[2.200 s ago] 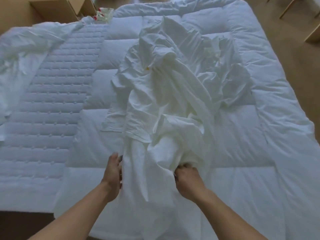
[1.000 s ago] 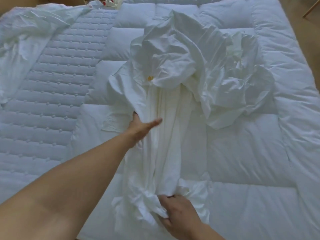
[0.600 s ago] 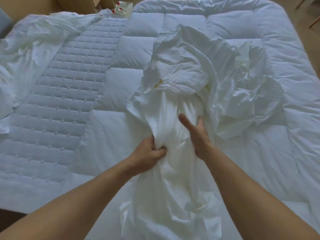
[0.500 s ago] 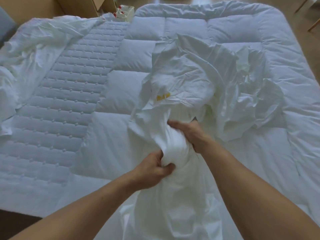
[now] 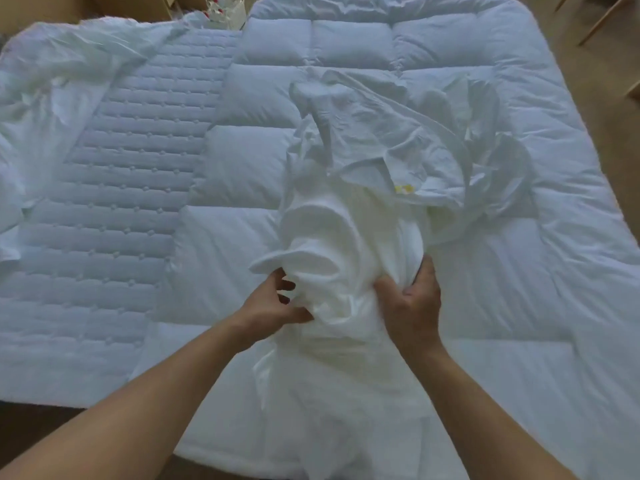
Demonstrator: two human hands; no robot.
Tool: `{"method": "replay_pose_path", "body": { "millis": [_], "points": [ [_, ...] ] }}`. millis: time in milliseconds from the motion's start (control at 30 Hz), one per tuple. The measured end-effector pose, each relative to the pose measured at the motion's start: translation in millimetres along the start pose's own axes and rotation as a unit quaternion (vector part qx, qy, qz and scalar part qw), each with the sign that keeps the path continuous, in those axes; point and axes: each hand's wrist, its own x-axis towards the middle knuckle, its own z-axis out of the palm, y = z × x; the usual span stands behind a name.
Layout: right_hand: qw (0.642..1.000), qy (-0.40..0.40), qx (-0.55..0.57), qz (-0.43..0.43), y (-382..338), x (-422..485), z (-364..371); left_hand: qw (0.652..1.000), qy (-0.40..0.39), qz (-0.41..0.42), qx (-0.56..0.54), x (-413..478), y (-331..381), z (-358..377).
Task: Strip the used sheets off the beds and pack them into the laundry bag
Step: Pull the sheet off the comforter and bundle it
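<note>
A crumpled white sheet [image 5: 363, 174] lies bunched on top of the puffy white duvet [image 5: 519, 289] in the middle of the bed. A small yellow tag shows on the sheet. My left hand [image 5: 273, 303] grips the gathered sheet from its left side, fingers curled into the folds. My right hand [image 5: 412, 303] grips the same bunch from the right, thumb up against the cloth. The sheet's near end trails over the bed's front edge between my forearms. No laundry bag is in view.
The quilted mattress pad [image 5: 114, 209] lies bare on the bed's left half. Another rumpled white sheet [image 5: 45, 91] is heaped at the far left. Cardboard boxes [image 5: 52, 8] stand behind the bed, and wooden furniture legs [image 5: 602, 19] on the floor at the far right.
Both hands have pulled the sheet toward me, gathering it into a thicker bunch. The right hand moved from the far side of the bunch down to its right side.
</note>
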Motion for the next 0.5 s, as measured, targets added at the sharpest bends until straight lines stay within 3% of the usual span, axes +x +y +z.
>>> {"method": "replay_pose_path", "body": {
  "millis": [100,200,300,333,400,500],
  "points": [
    [0.991,-0.018,-0.098,0.085,53,-64,-14,0.998,-0.038,-0.039,-0.014,-20,-25,-2],
    [0.983,-0.033,-0.148,0.106,87,-111,-22,0.991,0.134,-0.030,0.004,-27,-36,-2],
    [0.973,-0.053,-0.210,0.080,102,-138,-22,0.948,0.316,0.040,0.000,-35,-33,8],
    [0.967,-0.065,-0.235,0.078,105,-142,-21,0.946,0.315,0.075,0.029,-38,-31,16],
    [0.949,-0.080,-0.277,0.130,108,-141,-21,0.964,0.208,0.091,0.138,-43,-36,38],
    [0.910,-0.039,-0.336,0.241,109,-125,-17,0.955,0.078,-0.034,0.283,-39,-60,65]
  ]
}}
